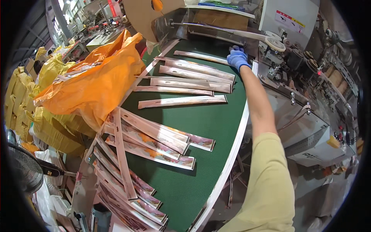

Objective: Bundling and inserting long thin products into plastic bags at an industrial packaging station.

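My right hand [237, 58], in a blue glove, reaches to the far right edge of the green conveyor belt [174, 193]. Its fingers look curled at the machine's front, and what they grip, if anything, is hidden. Beside the hand lies the right end of a long, thin pale-pink strip [201, 57]. Several similar flat strips [195, 73] are spread nearer on the belt, one of them [181, 101] apart from the others. More strips with printed coloured ends [150, 150] overlap at the belt's left side, one lying across them. My left hand is out of the picture.
An orange plastic bag [92, 85] bulges over the belt's left edge, with yellow sacks [50, 123] behind it. A fan [25, 168] stands at lower left. Along the right is a machine with rollers [275, 43] and a grey cabinet [309, 135]. A metal bar [220, 29] spans the far end.
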### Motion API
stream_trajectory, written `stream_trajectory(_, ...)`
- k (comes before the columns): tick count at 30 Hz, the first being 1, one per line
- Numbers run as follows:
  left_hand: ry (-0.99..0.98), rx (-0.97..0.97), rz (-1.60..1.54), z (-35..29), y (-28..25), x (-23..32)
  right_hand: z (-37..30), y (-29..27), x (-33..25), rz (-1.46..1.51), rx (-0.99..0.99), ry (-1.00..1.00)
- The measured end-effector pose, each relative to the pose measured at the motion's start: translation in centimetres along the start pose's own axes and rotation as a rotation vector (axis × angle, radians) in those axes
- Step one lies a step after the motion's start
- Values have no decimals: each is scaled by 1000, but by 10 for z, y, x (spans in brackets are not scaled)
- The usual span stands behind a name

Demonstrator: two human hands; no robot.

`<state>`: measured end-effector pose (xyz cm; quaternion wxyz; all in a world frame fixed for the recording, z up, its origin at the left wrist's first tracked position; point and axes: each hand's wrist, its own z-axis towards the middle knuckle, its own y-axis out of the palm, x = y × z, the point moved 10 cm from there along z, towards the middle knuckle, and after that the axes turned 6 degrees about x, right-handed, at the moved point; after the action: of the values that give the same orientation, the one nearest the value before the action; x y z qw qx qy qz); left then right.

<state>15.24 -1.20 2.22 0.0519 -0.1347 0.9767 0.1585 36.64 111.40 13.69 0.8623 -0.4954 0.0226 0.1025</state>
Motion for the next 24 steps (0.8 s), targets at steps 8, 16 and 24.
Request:
stream_trajectory(8, 226, 180, 82, 28, -12, -7, 41, 25, -8, 12, -328, -77)
stream_trajectory(16, 460, 406, 173, 28, -6, -10, 58, 59, -28, -108, -535, -183)
stream_trajectory(24, 656, 672, 268, -2, 10, -36, 46, 78, -48, -33, -260, -183)
